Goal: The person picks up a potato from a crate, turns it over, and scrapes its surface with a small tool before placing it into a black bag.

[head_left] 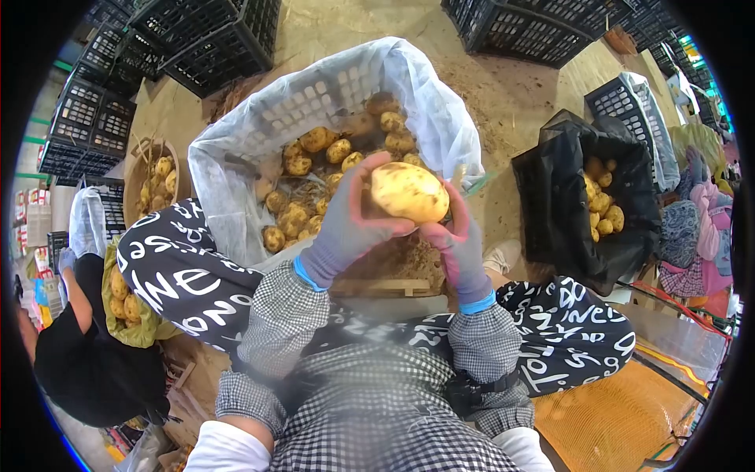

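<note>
A large yellow potato (409, 193) with brown patches is held up in front of me between both hands. My left hand (350, 224), in a grey and pink glove, grips its left end with the thumb underneath. My right hand (458, 248), gloved the same way, presses its fingers and thumb against the right end. Below and beyond the hands stands a crate lined with white plastic (228, 169). Several soil-covered potatoes (295, 220) lie inside it, some hidden behind my hands.
A crate lined with black plastic (543, 189) holding potatoes stands at the right. On the left are a round basket (134, 177) and a yellow-green bag (145, 334), both with potatoes. Black crates (224, 51) are stacked behind. Another person (94, 362) sits at the left.
</note>
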{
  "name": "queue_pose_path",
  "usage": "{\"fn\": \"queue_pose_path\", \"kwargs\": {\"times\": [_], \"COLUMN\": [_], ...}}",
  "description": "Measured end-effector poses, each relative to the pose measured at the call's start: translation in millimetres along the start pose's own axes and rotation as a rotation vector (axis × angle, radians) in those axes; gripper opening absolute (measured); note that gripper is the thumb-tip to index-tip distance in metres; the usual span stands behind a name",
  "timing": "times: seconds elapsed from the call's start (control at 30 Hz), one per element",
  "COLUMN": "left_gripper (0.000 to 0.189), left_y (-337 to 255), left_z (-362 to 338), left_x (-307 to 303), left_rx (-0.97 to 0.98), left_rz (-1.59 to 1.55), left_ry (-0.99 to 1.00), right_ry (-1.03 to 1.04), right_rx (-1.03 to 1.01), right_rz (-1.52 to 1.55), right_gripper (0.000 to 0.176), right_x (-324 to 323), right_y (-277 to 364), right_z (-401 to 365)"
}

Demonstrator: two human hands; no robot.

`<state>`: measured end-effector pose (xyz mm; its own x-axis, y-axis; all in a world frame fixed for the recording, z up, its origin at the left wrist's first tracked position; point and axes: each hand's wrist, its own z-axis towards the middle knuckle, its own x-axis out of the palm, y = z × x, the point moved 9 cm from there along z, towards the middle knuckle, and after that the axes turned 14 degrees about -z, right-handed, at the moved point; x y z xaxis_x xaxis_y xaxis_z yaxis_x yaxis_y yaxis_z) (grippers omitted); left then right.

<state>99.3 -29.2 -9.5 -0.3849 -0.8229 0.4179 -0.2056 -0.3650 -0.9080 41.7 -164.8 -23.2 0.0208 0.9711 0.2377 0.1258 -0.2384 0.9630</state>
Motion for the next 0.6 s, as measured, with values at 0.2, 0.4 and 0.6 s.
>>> {"fn": "queue_pose_path", "kwargs": {"times": [0.2,0.4,0.6], "left_gripper": [0.085,0.083,0.08], "left_y": [-6.3,-13.5,-14.8], "left_z": [0.1,-2.9,-2.4], "left_x": [-2.6,-2.3,-2.7], "left_rx": [0.018,0.057,0.094], "left_rz": [0.138,0.198,0.186], "left_ry": [-0.048,-0.06,-0.068], "right_ry": [0.027,-0.019,0.148], "right_rx": [0.019,-0.004,0.04], "right_rz": [0.089,0.122,0.132], "right_gripper": [0.084,0.073,0.082], "right_x": [4.1,8.9,18.1], "right_y": [-4.7,1.5,-6.5], "right_z": [-4.9,-6.3,-9.0]}}
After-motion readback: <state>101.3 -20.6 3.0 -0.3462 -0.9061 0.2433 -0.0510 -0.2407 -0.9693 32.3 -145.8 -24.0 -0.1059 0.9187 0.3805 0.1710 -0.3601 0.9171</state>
